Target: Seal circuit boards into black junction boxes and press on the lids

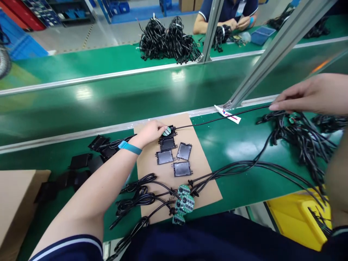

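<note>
My left hand (151,132), a teal band at its wrist, has its fingers closed on a small round green circuit board (166,131). That board is at a black plastic case (173,130) near the top of the cardboard sheet (199,163). A black cable (214,120) runs right from the case to my right hand (306,96), which pinches it above the bench. Below my left hand lie several open black cases (164,157). Nearer my body, several round green boards (187,203) with cables attached overlap in a cluster.
Cable bundles (296,141) lie at right above a yellow bin (296,221). A white tube (227,114) rests by a metal post (272,54). At left are more black cases (80,161) and a cardboard box (19,203). Across the bench, another person (231,16) handles cables.
</note>
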`<move>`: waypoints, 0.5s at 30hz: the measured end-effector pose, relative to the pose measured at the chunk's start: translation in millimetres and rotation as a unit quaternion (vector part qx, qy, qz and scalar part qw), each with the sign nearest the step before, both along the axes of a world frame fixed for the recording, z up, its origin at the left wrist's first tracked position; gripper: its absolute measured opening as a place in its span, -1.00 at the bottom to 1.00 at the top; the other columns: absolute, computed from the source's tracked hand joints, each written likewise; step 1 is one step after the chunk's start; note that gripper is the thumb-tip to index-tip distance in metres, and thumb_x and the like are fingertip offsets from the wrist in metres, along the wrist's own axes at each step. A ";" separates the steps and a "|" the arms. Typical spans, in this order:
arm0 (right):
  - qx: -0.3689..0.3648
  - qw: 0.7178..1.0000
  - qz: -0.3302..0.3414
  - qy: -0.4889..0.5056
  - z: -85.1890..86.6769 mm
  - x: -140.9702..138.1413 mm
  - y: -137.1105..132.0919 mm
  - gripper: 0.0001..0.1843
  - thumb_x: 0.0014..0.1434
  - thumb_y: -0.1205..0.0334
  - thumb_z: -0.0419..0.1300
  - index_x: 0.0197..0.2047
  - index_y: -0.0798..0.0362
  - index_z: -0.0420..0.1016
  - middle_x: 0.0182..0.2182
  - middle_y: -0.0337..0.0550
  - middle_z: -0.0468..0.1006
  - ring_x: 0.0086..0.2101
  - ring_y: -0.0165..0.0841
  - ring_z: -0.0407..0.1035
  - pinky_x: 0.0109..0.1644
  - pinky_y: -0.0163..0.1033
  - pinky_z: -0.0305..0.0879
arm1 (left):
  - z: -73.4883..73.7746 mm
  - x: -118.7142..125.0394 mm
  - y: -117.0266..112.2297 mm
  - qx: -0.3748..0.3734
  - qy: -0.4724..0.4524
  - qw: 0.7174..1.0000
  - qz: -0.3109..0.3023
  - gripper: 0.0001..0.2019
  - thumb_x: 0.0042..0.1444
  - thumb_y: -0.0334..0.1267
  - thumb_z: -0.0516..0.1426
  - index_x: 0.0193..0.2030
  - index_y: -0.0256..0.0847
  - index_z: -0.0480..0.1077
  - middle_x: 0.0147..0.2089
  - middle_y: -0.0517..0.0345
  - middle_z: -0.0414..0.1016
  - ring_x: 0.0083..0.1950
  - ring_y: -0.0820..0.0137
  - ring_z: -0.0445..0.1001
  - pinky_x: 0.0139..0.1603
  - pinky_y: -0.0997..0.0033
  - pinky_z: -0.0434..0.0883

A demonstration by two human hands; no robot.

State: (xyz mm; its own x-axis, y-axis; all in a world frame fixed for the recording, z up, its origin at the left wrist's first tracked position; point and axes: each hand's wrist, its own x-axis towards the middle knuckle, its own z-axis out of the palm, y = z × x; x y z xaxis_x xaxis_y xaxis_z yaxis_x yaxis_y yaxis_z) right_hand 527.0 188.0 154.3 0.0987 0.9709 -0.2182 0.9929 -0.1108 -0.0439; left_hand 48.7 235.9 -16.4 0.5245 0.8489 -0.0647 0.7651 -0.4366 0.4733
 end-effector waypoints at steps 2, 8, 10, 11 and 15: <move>-0.071 0.997 -0.010 -0.026 -21.2 7.4 -4.0 -0.64 0.13 -0.08 0.38 -0.18 0.04 0.73 -0.29 -0.11 0.68 -0.33 -0.36 0.43 -0.15 -0.14 0.22 | -3.1 2.4 -5.9 0.025 0.000 0.999 0.023 -0.58 0.38 -0.07 -0.03 -0.07 -0.22 0.62 -0.07 -0.04 0.66 -0.01 0.15 0.54 0.04 0.22 0.43; 0.047 0.971 0.226 -0.054 -120.0 -80.7 -41.4 -0.72 0.27 0.21 0.26 -0.02 0.18 0.63 0.00 0.24 0.57 -0.02 -0.04 0.40 -0.05 -0.03 0.25 | -2.3 2.2 -19.8 0.074 0.026 0.995 0.061 -0.59 0.40 -0.06 -0.03 0.06 -0.25 0.53 0.02 -0.13 0.56 0.09 0.12 0.47 0.18 0.09 0.38; 0.112 0.925 0.364 0.023 -135.9 -124.7 -54.2 -0.62 0.32 0.23 0.19 0.16 0.12 0.53 0.20 0.21 0.42 0.11 -0.02 0.31 0.06 0.01 0.26 | 1.2 0.1 -25.0 0.095 0.028 0.992 0.074 -0.58 0.38 -0.06 0.01 0.16 -0.27 0.47 0.07 -0.17 0.52 0.14 0.08 0.43 0.20 0.03 0.36; 0.119 0.905 0.406 0.052 -140.5 -144.9 -58.4 -0.61 0.33 0.25 0.15 0.20 0.08 0.50 0.27 0.19 0.34 0.14 -0.01 0.27 0.08 0.04 0.26 | 4.4 -0.9 -29.5 0.113 0.030 0.990 0.080 -0.57 0.37 -0.06 0.02 0.20 -0.29 0.44 0.08 -0.19 0.49 0.17 0.06 0.41 0.21 0.00 0.34; 0.065 0.880 0.463 0.087 -150.0 -200.4 -61.9 -0.67 0.40 0.26 0.03 0.03 0.11 0.60 0.12 0.18 0.43 0.01 -0.08 0.30 0.02 0.00 0.26 | 27.2 -9.1 -66.5 0.165 0.022 0.984 0.056 -0.60 0.36 -0.04 0.03 0.11 -0.30 0.45 0.04 -0.18 0.47 0.13 0.05 0.41 0.19 0.01 0.34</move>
State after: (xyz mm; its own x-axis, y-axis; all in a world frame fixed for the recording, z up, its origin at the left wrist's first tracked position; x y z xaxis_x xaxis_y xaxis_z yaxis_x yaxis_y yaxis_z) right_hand 326.6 126.1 4.3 -0.7713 0.6356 -0.0338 0.6321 0.7589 -0.1566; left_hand 39.7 169.4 10.9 0.4289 0.8799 0.2044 0.8337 -0.4727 0.2855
